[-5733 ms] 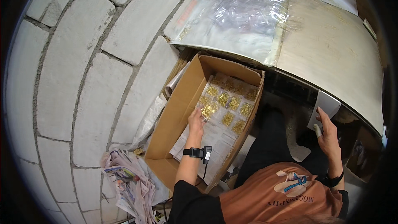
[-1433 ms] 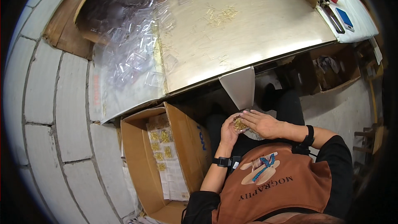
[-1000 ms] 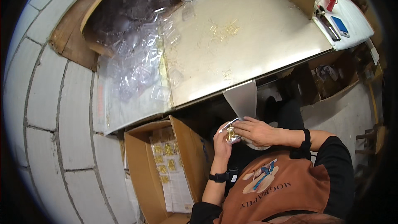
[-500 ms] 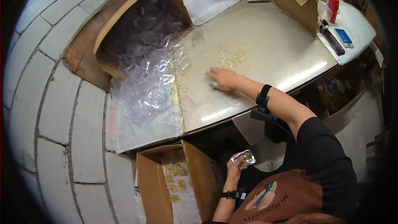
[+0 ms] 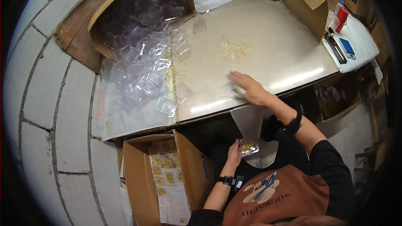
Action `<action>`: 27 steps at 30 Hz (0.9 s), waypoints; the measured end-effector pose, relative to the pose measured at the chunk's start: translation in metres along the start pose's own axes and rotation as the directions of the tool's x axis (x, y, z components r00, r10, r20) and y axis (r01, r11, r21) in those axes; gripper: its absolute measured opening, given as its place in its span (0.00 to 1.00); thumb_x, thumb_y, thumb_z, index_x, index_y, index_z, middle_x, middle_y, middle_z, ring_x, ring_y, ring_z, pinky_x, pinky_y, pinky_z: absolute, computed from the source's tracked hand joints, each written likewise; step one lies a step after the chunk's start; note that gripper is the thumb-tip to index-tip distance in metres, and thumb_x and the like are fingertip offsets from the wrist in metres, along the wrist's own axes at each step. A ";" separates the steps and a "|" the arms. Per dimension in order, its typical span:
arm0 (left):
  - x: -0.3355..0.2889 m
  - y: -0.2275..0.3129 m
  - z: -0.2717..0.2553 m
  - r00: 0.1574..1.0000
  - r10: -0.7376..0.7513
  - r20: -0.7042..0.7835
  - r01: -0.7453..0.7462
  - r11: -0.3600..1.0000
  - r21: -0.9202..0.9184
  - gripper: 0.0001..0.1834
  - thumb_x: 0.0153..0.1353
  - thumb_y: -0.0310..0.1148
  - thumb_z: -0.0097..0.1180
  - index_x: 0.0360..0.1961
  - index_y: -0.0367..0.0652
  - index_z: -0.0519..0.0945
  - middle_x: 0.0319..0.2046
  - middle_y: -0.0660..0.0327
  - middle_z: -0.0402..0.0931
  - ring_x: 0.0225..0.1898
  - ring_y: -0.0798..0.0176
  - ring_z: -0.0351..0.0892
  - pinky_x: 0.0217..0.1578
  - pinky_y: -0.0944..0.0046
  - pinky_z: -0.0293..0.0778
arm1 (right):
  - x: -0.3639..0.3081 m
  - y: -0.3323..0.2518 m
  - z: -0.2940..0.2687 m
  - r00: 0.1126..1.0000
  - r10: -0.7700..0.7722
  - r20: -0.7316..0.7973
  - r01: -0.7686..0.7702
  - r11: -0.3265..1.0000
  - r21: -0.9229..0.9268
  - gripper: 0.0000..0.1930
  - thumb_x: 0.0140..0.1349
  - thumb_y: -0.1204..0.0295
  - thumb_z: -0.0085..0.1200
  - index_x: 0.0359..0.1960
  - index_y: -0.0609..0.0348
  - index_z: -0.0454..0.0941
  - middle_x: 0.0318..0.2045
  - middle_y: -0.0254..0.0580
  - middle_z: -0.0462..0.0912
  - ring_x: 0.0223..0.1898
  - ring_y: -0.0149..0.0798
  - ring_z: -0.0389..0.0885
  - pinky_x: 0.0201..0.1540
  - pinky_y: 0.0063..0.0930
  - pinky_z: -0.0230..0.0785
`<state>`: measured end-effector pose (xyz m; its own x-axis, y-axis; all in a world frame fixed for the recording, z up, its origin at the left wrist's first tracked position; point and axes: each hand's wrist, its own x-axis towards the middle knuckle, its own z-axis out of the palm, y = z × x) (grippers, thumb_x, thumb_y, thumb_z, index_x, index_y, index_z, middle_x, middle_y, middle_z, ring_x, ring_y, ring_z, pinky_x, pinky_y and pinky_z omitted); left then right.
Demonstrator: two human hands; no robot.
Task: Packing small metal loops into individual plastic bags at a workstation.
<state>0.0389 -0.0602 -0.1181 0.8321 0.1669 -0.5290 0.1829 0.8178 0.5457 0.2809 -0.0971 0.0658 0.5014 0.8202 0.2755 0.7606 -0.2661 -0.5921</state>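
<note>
My left hand (image 5: pixel 233 155) is below the table's front edge, closed around a small clear plastic box (image 5: pixel 248 147) of gold-coloured pins. Over the front part of the table (image 5: pixel 289 52), my right hand (image 5: pixel 253 91) is flat with its fingers stretched out, slightly blurred. Something pale shows by its thumb; I cannot make out what. Beside that hand, near the edge, lie a few thin pins (image 5: pixel 228 96). Farther back is a loose scatter of gold-coloured pins (image 5: pixel 235 49).
A heap of clear plastic boxes (image 5: pixel 144 65) spills from a large carton (image 5: pixel 95 25) at the left. Filled packs (image 5: pixel 169 178) lie in a cardboard box (image 5: pixel 140 184) below. At the right are a blue scale (image 5: pixel 347 47) and a red bottle (image 5: pixel 341 19).
My right hand has moved right and nearer, away from the pin scatter toward the table's front edge. My left hand still holds the box, now more level. The whole view has shifted.
</note>
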 end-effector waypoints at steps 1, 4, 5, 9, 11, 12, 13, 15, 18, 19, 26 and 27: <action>0.009 -0.003 0.000 0.999 -0.029 0.020 0.029 1.000 0.011 0.23 0.70 0.44 0.38 0.50 0.34 0.71 0.41 0.52 0.77 0.39 0.58 0.81 0.35 0.59 0.80 | 0.000 -0.008 0.005 1.000 0.000 0.002 0.000 1.000 0.002 0.23 0.67 0.60 0.42 0.63 0.49 0.63 0.65 0.47 0.60 0.67 0.48 0.56 0.68 0.39 0.48; 0.023 -0.008 0.014 0.997 -0.079 0.010 0.080 0.996 -0.041 0.21 0.70 0.42 0.38 0.50 0.34 0.70 0.42 0.52 0.77 0.40 0.57 0.81 0.36 0.58 0.80 | -0.018 -0.033 0.017 0.976 -0.173 0.134 0.208 0.925 -0.319 0.23 0.65 0.61 0.45 0.61 0.51 0.65 0.64 0.46 0.60 0.67 0.49 0.53 0.67 0.46 0.45; 0.028 -0.008 0.019 0.996 -0.094 -0.008 0.093 0.989 -0.113 0.20 0.70 0.41 0.39 0.50 0.35 0.70 0.42 0.53 0.77 0.39 0.57 0.81 0.36 0.58 0.80 | -0.031 -0.037 0.020 0.976 -0.169 0.133 0.204 0.927 -0.315 0.23 0.65 0.61 0.45 0.61 0.51 0.65 0.64 0.46 0.60 0.67 0.49 0.53 0.67 0.46 0.45; 0.037 -0.003 0.029 0.996 -0.078 -0.043 0.074 0.994 -0.084 0.20 0.68 0.42 0.37 0.51 0.38 0.70 0.41 0.56 0.77 0.36 0.58 0.82 0.30 0.56 0.82 | -0.093 -0.048 0.010 0.973 -0.219 0.080 0.227 0.966 -0.125 0.25 0.55 0.70 0.55 0.55 0.64 0.67 0.60 0.51 0.65 0.64 0.51 0.60 0.63 0.40 0.57; 0.029 0.003 0.031 0.991 -0.132 0.028 0.133 0.991 -0.022 0.20 0.67 0.41 0.36 0.50 0.38 0.70 0.40 0.56 0.77 0.37 0.58 0.82 0.30 0.54 0.82 | -0.126 -0.055 -0.005 0.976 -0.170 0.134 0.166 0.985 0.038 0.30 0.41 0.80 0.58 0.52 0.63 0.70 0.58 0.50 0.68 0.61 0.51 0.65 0.59 0.37 0.64; 0.028 -0.001 0.024 0.986 -0.107 0.126 0.116 0.991 -0.068 0.20 0.69 0.40 0.35 0.52 0.36 0.68 0.44 0.55 0.76 0.43 0.56 0.80 0.36 0.56 0.82 | -0.139 -0.056 -0.011 0.979 -0.116 0.170 0.092 0.986 0.140 0.29 0.40 0.83 0.55 0.52 0.63 0.70 0.57 0.50 0.69 0.59 0.52 0.67 0.57 0.37 0.66; 0.028 -0.005 0.025 0.990 -0.112 0.083 0.119 0.990 -0.075 0.20 0.69 0.40 0.34 0.51 0.36 0.69 0.45 0.54 0.76 0.43 0.56 0.80 0.35 0.55 0.83 | -0.149 -0.051 -0.015 0.977 -0.064 0.203 0.015 0.972 0.234 0.29 0.40 0.86 0.52 0.51 0.63 0.71 0.57 0.50 0.70 0.57 0.52 0.70 0.56 0.37 0.68; 0.017 -0.006 0.023 0.988 -0.145 0.061 0.148 0.988 -0.048 0.22 0.69 0.43 0.35 0.50 0.35 0.70 0.41 0.53 0.77 0.38 0.59 0.82 0.33 0.59 0.83 | -0.163 -0.037 -0.014 0.977 0.049 0.206 -0.115 0.939 0.323 0.23 0.44 0.87 0.47 0.47 0.65 0.74 0.50 0.51 0.75 0.51 0.52 0.75 0.52 0.37 0.70; 0.000 -0.010 0.010 0.979 -0.150 0.138 0.160 0.985 -0.061 0.23 0.71 0.46 0.31 0.50 0.36 0.69 0.45 0.51 0.75 0.41 0.56 0.81 0.33 0.56 0.84 | -0.183 -0.020 -0.014 0.967 0.194 0.168 -0.235 0.932 0.276 0.12 0.56 0.83 0.51 0.43 0.66 0.76 0.45 0.51 0.78 0.46 0.52 0.78 0.48 0.34 0.72; -0.008 -0.008 0.009 0.979 -0.156 0.133 0.165 0.985 -0.058 0.23 0.71 0.46 0.31 0.50 0.36 0.69 0.45 0.51 0.75 0.41 0.56 0.81 0.33 0.56 0.84 | -0.190 -0.018 -0.013 0.966 0.198 0.168 -0.240 0.929 0.281 0.12 0.56 0.83 0.51 0.43 0.66 0.76 0.45 0.51 0.78 0.46 0.52 0.78 0.48 0.34 0.72; -0.060 0.030 0.037 0.967 -0.024 0.253 0.041 0.997 -0.060 0.22 0.66 0.37 0.47 0.56 0.33 0.65 0.46 0.51 0.74 0.43 0.55 0.80 0.35 0.58 0.84 | -0.193 -0.037 0.000 0.993 0.041 0.109 -0.067 0.969 0.238 0.14 0.55 0.78 0.53 0.44 0.65 0.75 0.42 0.50 0.78 0.45 0.51 0.77 0.47 0.36 0.71; -0.065 0.036 0.047 0.966 -0.029 0.255 0.043 0.998 -0.052 0.22 0.66 0.37 0.47 0.56 0.33 0.65 0.46 0.51 0.74 0.43 0.55 0.80 0.35 0.58 0.84 | -0.189 -0.038 0.001 0.993 0.038 0.114 -0.066 0.967 0.248 0.14 0.55 0.78 0.53 0.45 0.65 0.75 0.41 0.49 0.78 0.44 0.50 0.76 0.47 0.37 0.70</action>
<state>0.0157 -0.0672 -0.0330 0.9326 -0.0028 -0.3610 0.1914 0.8518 0.4877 0.1566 -0.2413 0.0355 0.4802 0.8616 0.1646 0.6001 -0.1858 -0.7780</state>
